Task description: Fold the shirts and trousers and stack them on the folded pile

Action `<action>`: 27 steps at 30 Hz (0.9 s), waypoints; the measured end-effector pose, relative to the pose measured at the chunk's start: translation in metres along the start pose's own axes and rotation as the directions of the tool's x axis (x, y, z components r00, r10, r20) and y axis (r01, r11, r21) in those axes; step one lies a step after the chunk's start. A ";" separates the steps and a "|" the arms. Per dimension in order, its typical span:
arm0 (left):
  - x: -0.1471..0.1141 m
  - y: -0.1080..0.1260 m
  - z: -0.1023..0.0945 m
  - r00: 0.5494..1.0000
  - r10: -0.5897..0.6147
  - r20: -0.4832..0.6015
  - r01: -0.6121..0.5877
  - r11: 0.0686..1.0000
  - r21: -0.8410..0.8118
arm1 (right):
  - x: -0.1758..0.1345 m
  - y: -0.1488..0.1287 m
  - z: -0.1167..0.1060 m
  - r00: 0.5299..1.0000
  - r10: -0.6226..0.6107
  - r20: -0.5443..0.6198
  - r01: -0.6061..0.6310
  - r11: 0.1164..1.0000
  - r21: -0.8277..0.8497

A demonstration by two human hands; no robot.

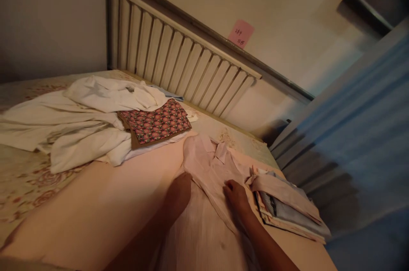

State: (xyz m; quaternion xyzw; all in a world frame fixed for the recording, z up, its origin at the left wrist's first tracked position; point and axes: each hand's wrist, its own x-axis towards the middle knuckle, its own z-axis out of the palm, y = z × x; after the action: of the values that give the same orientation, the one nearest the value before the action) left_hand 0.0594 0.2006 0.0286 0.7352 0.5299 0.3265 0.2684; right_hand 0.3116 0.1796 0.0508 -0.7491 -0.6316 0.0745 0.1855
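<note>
A pale pink collared shirt (pixel 204 215) lies spread out, its collar pointing away from me and its lower part running out of view below. My left hand (pixel 179 194) is closed on the shirt's left edge, near the shoulder. On the other side, my right hand (pixel 237 196) has its fingers curled onto the shirt's front, pinching the cloth. One sleeve (pixel 284 196) stretches to the right and rests over a stack of folded clothes (pixel 294 215). The fingertips of my left hand are partly hidden.
Crumpled white cloth (pixel 92 122) and a red patterned folded cloth (pixel 156 122) lie at the left on the floral bed cover (pixel 47 185). A peach-coloured sheet (pixel 105 207) is under the shirt. Behind stands a radiator (pixel 172 49); a blue curtain (pixel 351 168) hangs at the right.
</note>
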 end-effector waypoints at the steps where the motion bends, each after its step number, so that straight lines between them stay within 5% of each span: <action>1: 0.000 0.001 -0.001 0.999 -0.027 -0.029 0.027 1.000 -0.016 | 0.001 -0.001 0.001 1.000 0.003 -0.002 -0.003 1.000 -0.002; 5: 0.003 -0.003 0.003 0.986 -0.020 -0.167 0.010 0.998 -0.064 | 0.007 -0.009 0.003 0.998 -0.005 -0.068 0.008 0.999 0.037; 10: 0.007 -0.018 0.021 0.963 -0.053 -0.264 0.021 0.992 -0.123 | 0.039 -0.027 0.008 0.998 0.020 -0.060 -0.002 0.959 0.284; 15: 0.005 -0.025 0.030 0.962 -0.058 -0.268 0.028 0.993 -0.114 | 0.097 -0.057 0.028 0.998 0.036 0.054 -0.057 0.884 0.463; 21: 0.007 -0.016 0.013 0.968 -0.189 -0.162 0.155 0.967 -0.202 | 0.163 -0.105 0.062 0.975 0.097 0.200 -0.209 0.715 0.668; 27: 0.013 -0.016 0.009 0.967 -0.223 -0.122 0.179 0.939 -0.295 | 0.201 -0.139 0.090 0.948 0.107 0.299 -0.305 0.566 0.766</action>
State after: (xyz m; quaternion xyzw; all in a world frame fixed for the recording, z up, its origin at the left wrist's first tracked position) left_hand 0.0597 0.2171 0.0132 0.6041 0.5698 0.4247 0.3606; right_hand 0.1907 0.4103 0.0443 -0.6398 -0.4536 0.4544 0.4224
